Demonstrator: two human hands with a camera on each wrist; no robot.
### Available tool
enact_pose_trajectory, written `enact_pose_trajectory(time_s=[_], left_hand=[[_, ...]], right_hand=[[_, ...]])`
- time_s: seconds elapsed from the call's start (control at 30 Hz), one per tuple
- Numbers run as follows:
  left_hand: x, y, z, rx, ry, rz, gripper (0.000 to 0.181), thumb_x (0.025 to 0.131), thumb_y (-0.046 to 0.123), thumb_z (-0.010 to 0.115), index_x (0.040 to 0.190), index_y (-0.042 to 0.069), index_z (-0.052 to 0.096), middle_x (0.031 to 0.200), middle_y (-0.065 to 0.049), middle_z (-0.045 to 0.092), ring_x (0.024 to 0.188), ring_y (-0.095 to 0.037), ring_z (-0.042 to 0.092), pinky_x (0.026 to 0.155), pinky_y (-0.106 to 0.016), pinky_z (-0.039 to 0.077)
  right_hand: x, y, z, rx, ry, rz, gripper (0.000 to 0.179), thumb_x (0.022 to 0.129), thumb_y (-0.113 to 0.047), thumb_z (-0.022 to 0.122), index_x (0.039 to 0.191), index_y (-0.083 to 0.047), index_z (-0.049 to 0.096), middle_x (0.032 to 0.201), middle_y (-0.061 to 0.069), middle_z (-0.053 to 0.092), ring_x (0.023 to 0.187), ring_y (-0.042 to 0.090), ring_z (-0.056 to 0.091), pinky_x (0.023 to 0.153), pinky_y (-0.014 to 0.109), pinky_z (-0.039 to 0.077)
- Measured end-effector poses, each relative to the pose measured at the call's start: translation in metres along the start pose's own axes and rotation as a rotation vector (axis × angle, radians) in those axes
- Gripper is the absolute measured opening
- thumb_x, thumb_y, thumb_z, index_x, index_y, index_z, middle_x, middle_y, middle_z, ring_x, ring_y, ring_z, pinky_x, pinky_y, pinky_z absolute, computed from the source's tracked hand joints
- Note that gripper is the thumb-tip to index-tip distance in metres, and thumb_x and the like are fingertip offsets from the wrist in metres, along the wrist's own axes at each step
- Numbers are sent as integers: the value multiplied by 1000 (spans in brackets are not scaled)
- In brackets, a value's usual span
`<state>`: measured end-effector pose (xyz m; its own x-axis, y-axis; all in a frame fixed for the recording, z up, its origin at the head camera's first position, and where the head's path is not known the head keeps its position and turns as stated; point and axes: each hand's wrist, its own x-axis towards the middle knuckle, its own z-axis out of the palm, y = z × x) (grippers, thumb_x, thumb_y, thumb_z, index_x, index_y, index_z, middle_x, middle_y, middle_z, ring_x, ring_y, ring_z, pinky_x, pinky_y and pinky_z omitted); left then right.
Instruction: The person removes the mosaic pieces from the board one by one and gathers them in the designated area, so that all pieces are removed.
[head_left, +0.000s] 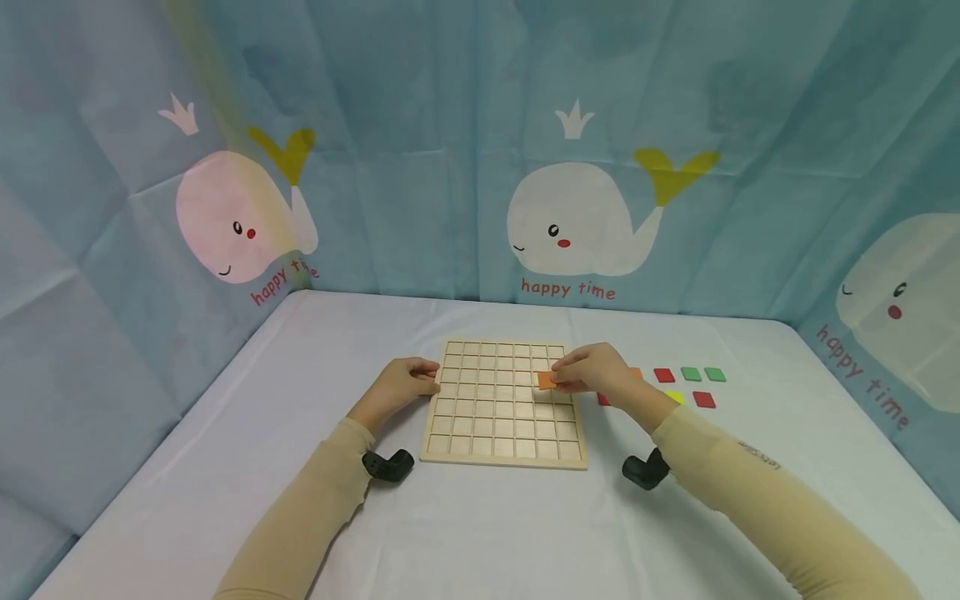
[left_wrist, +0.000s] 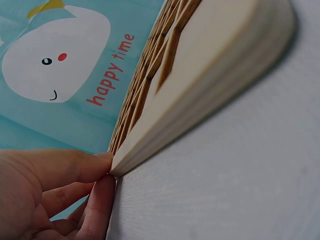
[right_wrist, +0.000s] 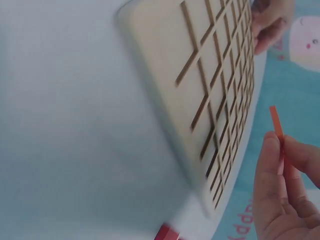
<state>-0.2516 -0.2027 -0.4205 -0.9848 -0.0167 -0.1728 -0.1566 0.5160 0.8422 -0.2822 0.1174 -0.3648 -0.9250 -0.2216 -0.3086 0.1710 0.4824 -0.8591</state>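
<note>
A square wooden grid board (head_left: 483, 408) with grooved lines lies flat on the table. At its left edge, my left hand (head_left: 405, 383) pinches the rim between thumb and a finger, close up in the left wrist view at the board's edge (left_wrist: 165, 125). My right hand (head_left: 596, 372) holds an orange square tile (head_left: 547, 380) by one side, above the right-hand columns of the grid. Seen edge-on in the right wrist view, the orange tile (right_wrist: 276, 120) sticks out between thumb and fingertips, raised off the board (right_wrist: 150, 50).
Right of the board lie several loose tiles: red (head_left: 663, 375), green (head_left: 691, 373), yellow (head_left: 675, 397) and another red one (head_left: 704, 400), some partly hidden behind my right arm. A white cloth (head_left: 480, 533) covers the table. Blue curtains (head_left: 420, 167) with whale prints stand behind and beside it.
</note>
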Motion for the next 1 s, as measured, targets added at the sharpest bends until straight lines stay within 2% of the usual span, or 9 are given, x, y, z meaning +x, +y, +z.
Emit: enact_pose_trajectory(time_s=[0.17, 0.4, 0.7, 0.83, 1.0], left_hand=[[0, 0, 0, 5, 5, -15, 46, 88, 13, 71, 132, 2, 61, 121, -15, 66, 107, -24, 63, 88, -31, 52], [0, -1, -1, 3, 6, -17, 46, 89, 13, 71, 132, 2, 61, 120, -15, 67, 106, -23, 63, 90, -33, 51], [0, 0, -1, 0, 11, -11, 46, 89, 12, 70, 132, 1, 61, 121, -16, 67, 106, -23, 63, 90, -34, 52], [1, -1, 0, -6, 8, -4, 46, 89, 12, 70, 132, 1, 61, 120, -16, 66, 104, -23, 63, 87, -32, 52], [1, -1, 1, -17, 7, -2, 46, 89, 11, 71, 132, 1, 60, 121, -16, 66, 103, -22, 63, 85, -30, 52]], right_hand=[[-2, 7, -14, -46, 10, 29, 30, 89, -18, 75, 112, 1, 71, 96, 5, 76, 82, 13, 75, 87, 29, 58], [-9, 17, -33, -22, 9, 52, 35, 89, -18, 74, 117, 3, 70, 102, 6, 75, 79, 8, 74, 85, 28, 58], [-16, 27, -57, -43, 38, 62, 41, 91, -19, 72, 124, 5, 66, 121, 17, 69, 80, 5, 70, 84, 28, 58], [-19, 31, -68, -63, 46, 73, 43, 92, -22, 72, 125, 5, 65, 116, 15, 71, 83, 9, 72, 86, 29, 58], [-23, 37, -83, -37, 37, 84, 45, 94, -23, 69, 129, 5, 62, 104, 5, 72, 85, 11, 73, 89, 31, 57]])
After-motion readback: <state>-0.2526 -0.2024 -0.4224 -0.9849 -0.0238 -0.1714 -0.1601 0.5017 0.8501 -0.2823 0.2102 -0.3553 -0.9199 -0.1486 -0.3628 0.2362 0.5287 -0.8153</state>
